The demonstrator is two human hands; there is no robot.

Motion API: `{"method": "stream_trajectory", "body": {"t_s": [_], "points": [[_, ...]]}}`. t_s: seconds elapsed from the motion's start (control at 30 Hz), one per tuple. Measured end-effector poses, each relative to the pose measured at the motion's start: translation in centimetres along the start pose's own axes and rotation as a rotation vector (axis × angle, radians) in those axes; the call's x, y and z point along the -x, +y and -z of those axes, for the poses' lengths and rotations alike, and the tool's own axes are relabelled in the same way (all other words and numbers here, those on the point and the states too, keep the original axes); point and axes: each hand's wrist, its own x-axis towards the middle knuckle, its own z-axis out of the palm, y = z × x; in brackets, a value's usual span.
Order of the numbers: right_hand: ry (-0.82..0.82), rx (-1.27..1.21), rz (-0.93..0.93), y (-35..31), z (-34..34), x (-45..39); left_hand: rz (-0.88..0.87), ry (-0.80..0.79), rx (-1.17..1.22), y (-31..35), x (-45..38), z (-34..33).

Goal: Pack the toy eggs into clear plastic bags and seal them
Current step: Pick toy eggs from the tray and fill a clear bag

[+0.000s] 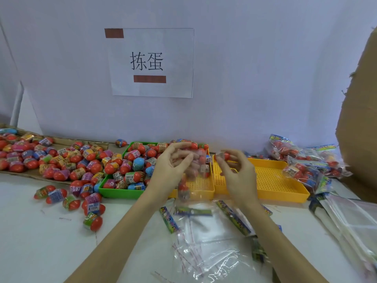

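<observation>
My left hand (173, 166) holds up a clear plastic bag (193, 176) by its upper part, with its fingers curled at the mouth. Several red toy eggs show inside the bag, one low down (183, 187). My right hand (236, 170) is just right of the bag and pinches a red toy egg (224, 155) at its fingertips. Both hands hover over the yellow trays (273, 180).
A green tray (116, 189) full of toy eggs stands to the left, with many loose eggs (61, 160) on cardboard and the table. Filled bags (306, 160) are piled at the right. Empty clear bags (210, 242) lie in front. A cardboard box (359, 119) rises at far right.
</observation>
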Motion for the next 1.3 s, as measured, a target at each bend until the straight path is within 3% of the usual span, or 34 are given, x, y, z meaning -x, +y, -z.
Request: {"method": "stream_trajectory", "body": {"t_s": [0.07, 0.2, 0.4, 0.5, 0.77, 0.87, 1.0, 1.3], "points": [[0.059, -0.147, -0.081, -1.1, 1.0, -0.3, -0.009, -0.036, 0.008, -0.1, 0.1, -0.3], [0.003, -0.276, -0.004, -3.7, 2.7, -0.2, -0.040, -0.052, -0.062, 0.0, 0.4, -1.0], [-0.416, -0.206, 0.070, -5.1, 2.9, 0.5, -0.081, 0.052, -0.003, 0.5, 0.8, -2.0], [-0.538, -0.062, 0.097, -4.8, 2.4, 1.0, -0.088, 0.132, 0.024, 0.8, 0.9, -2.0], [-0.494, 0.183, 0.296, -3.8, 1.6, 1.4, -0.014, 0.189, 0.141, 1.3, 0.7, -1.5], [-0.515, 0.165, 0.299, -3.7, 1.3, 1.7, -0.019, 0.203, 0.142, 1.4, 0.7, -1.5], [-0.400, 0.002, 0.400, -4.5, 1.0, 1.9, 0.026, 0.210, 0.183, 1.6, 0.7, -1.7], [-0.461, 0.147, 0.359, -4.6, 1.3, 2.1, 0.101, 0.131, 0.197, 1.7, 0.9, -2.2]]}}
